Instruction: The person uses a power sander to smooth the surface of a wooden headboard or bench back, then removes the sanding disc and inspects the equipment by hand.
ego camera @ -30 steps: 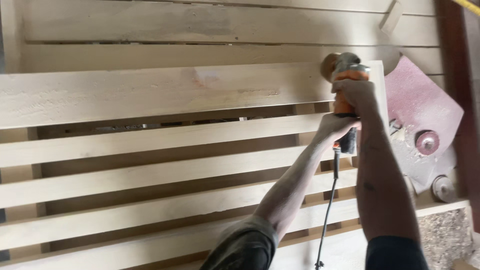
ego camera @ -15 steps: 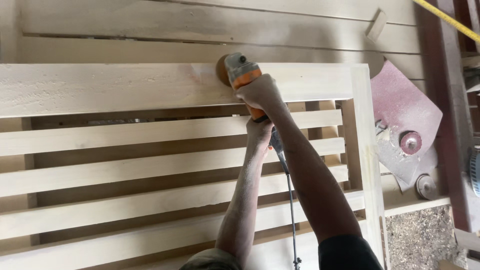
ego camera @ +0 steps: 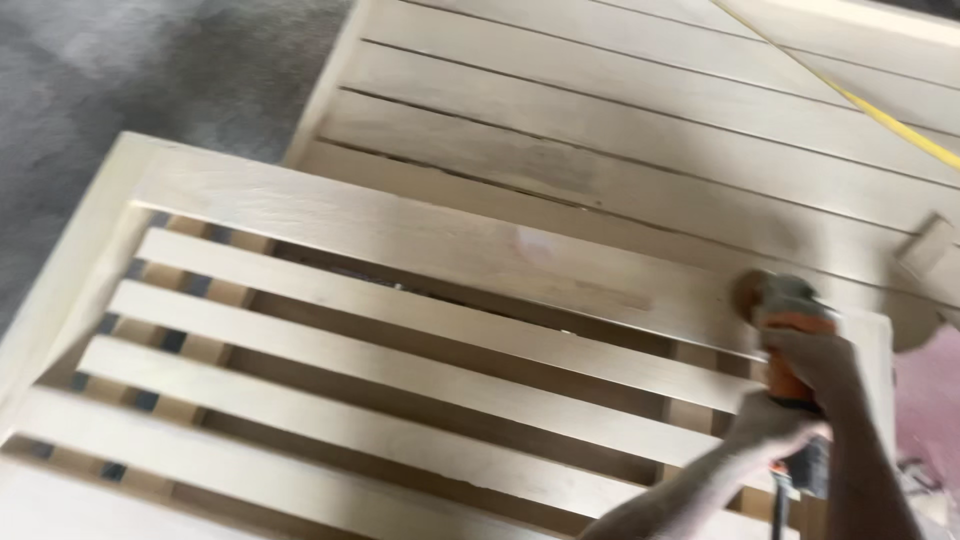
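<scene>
At the left lies the pale wooden slatted frame (ego camera: 330, 340), its long slats running from the left edge toward the right, where the hands work. Its broad top rail (ego camera: 450, 235) runs the same way, and the tool sits on the right end of this rail. The orange and grey handheld power sander (ego camera: 785, 325) points away from the person, its long axis about square to the rail. The left hand (ego camera: 770, 425) is nearer to the person — it is clenched around the rear of the sander's body (the picture is blurred here). The right hand (ego camera: 815, 360) grips the orange body from above, just behind the sanding head. Farther right a small pale wood block (ego camera: 925, 250) lies on the planked wooden surface (ego camera: 640, 110) beneath — apart from the hands.
</scene>
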